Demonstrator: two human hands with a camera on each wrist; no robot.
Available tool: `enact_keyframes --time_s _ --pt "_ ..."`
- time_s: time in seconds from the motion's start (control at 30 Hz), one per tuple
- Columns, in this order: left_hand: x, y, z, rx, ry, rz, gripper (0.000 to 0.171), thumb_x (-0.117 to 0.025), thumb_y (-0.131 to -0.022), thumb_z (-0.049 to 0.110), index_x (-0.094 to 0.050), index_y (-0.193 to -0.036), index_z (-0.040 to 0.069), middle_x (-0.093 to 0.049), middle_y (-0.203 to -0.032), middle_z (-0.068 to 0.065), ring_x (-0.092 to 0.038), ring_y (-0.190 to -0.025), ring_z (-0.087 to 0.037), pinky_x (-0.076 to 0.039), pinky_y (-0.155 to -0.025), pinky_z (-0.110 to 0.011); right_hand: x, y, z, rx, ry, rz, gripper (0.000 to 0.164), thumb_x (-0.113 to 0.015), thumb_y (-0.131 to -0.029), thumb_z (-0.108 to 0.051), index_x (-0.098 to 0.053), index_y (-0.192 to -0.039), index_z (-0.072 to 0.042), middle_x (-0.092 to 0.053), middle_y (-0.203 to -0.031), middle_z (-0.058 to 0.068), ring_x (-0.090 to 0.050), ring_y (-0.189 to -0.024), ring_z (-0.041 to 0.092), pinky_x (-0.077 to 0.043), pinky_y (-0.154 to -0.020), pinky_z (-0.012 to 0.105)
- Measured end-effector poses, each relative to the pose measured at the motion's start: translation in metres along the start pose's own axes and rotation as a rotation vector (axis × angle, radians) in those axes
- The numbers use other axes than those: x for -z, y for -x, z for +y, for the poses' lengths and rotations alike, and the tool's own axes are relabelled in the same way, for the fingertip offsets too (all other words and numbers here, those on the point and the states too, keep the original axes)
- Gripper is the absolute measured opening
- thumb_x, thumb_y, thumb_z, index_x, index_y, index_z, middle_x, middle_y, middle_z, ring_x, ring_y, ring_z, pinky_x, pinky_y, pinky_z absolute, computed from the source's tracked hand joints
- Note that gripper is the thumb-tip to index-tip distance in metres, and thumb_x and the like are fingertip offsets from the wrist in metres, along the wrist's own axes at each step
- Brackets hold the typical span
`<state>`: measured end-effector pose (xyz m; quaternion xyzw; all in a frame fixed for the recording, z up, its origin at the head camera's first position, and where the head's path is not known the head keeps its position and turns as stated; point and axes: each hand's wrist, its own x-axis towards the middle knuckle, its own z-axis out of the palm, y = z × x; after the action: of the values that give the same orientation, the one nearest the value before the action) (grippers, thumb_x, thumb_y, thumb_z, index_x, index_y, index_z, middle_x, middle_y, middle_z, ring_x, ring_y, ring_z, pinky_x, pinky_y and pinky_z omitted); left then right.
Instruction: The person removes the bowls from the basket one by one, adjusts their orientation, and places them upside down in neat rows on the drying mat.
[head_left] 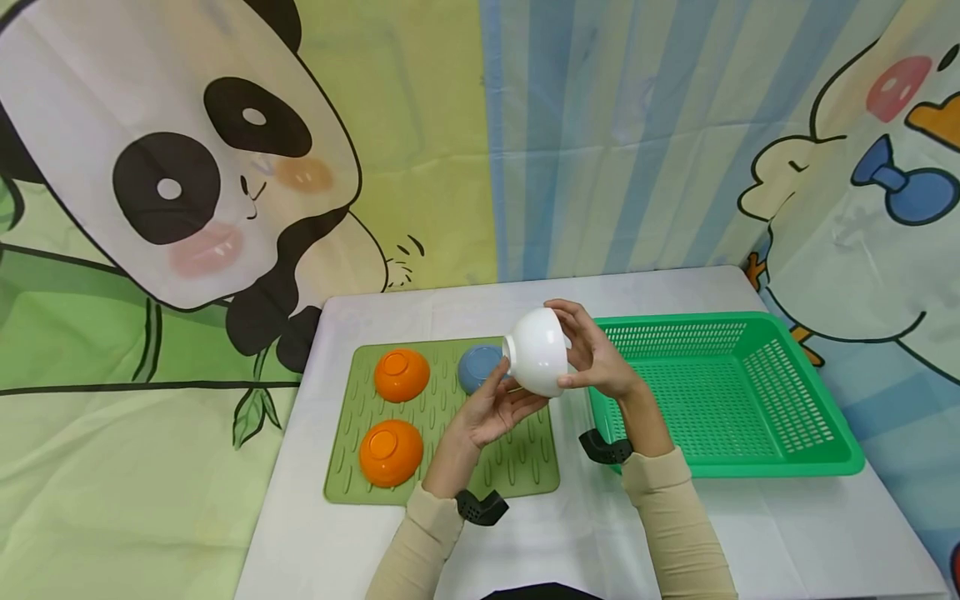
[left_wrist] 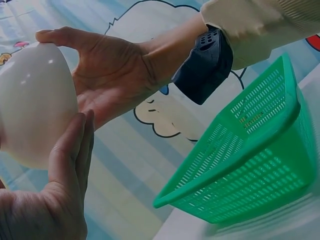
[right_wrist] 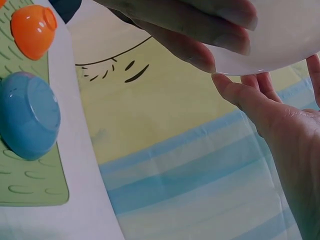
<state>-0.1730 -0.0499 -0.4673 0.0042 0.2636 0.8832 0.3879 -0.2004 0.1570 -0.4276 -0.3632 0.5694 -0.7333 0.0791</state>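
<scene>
Both hands hold a white bowl raised above the table and tipped on its side, its foot ring facing left in the head view. My left hand supports it from below, thumb at the foot ring. The right hand grips the rim side with thumb and fingers. In the left wrist view the bowl lies between the two hands; in the right wrist view only part of it shows. Behind the left hand, a blue bowl sits upside down on a green mat.
Two orange bowls stand upside down on the mat's left part. A green plastic basket stands at the right of the white table, beside the right forearm. A printed curtain hangs behind the table.
</scene>
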Motion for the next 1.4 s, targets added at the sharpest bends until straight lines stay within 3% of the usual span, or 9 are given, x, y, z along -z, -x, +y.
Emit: enact_keyframes --time_s 0.2,0.4,0.6,0.8,0.97,1.1,1.4 --pt "-0.003 0.001 0.003 -0.012 -0.045 0.013 0.069 -0.053 -0.092 0.039 -0.029 -0.140 -0.005 -0.059 -0.115 -0.015 -0.061 -0.103 -0.023 -0.044 -0.094 -0.035 0.000 0.000 -0.001 -0.002 -0.008 0.010 0.096 -0.082 -0.070 -0.026 -0.023 -0.143 -0.010 -0.025 -0.142 0.016 -0.029 -0.128 0.030 -0.045 -0.091 0.044" --pt "-0.004 0.003 0.010 -0.024 -0.149 0.036 0.062 -0.043 -0.097 0.037 -0.028 -0.141 -0.004 -0.057 -0.118 -0.017 -0.061 -0.103 -0.023 -0.045 -0.093 -0.035 0.000 0.001 -0.001 -0.015 -0.026 0.003 0.097 -0.082 -0.070 -0.024 -0.021 -0.144 -0.011 -0.022 -0.143 0.017 -0.028 -0.129 0.030 -0.044 -0.093 0.044" --pt "-0.004 0.004 0.023 -0.057 -0.301 0.143 0.063 -0.051 -0.095 0.035 -0.031 -0.140 -0.004 -0.048 -0.128 -0.028 -0.061 -0.103 -0.028 -0.044 -0.092 -0.041 0.003 0.002 -0.001 -0.009 0.009 -0.007 0.102 -0.081 -0.071 -0.023 -0.015 -0.147 -0.011 -0.014 -0.149 0.015 -0.022 -0.133 0.030 -0.041 -0.097 0.043" --pt "-0.003 0.006 0.042 -0.057 -0.509 0.298 0.062 -0.061 -0.089 0.034 -0.042 -0.131 -0.008 -0.055 -0.115 -0.031 -0.062 -0.098 -0.034 -0.043 -0.091 -0.046 0.002 0.003 -0.007 0.051 0.161 0.036 0.102 -0.081 -0.070 -0.009 -0.014 -0.147 -0.002 -0.014 -0.149 0.020 -0.012 -0.137 0.033 -0.023 -0.109 0.043" --pt "-0.003 0.011 0.057 -0.033 -0.691 0.370 0.058 -0.064 -0.087 0.036 -0.051 -0.123 -0.008 -0.063 -0.103 -0.026 -0.059 -0.099 -0.039 -0.048 -0.087 -0.044 -0.010 0.002 -0.018 0.042 0.342 0.086 0.101 -0.079 -0.064 0.008 -0.017 -0.144 0.006 -0.016 -0.149 0.022 -0.012 -0.138 0.033 -0.016 -0.110 0.050" --pt "-0.005 0.015 0.065 -0.018 -0.813 0.406 0.057 -0.067 -0.083 0.038 -0.057 -0.116 -0.008 -0.066 -0.097 -0.023 -0.063 -0.093 -0.035 -0.052 -0.080 -0.040 -0.019 0.002 -0.019 0.001 0.451 0.088 0.101 -0.081 -0.063 0.007 -0.019 -0.143 0.008 -0.016 -0.148 0.023 -0.013 -0.137 0.034 -0.016 -0.108 0.055" --pt "-0.016 0.020 0.071 0.007 -0.973 0.476 0.058 -0.071 -0.078 0.043 -0.063 -0.107 -0.006 -0.068 -0.085 -0.019 -0.068 -0.076 -0.026 -0.055 -0.072 -0.037 -0.031 0.004 -0.010 -0.081 0.553 0.075 0.099 -0.083 -0.063 0.001 -0.025 -0.143 0.003 -0.023 -0.147 0.019 -0.032 -0.129 0.034 -0.042 -0.093 0.052"
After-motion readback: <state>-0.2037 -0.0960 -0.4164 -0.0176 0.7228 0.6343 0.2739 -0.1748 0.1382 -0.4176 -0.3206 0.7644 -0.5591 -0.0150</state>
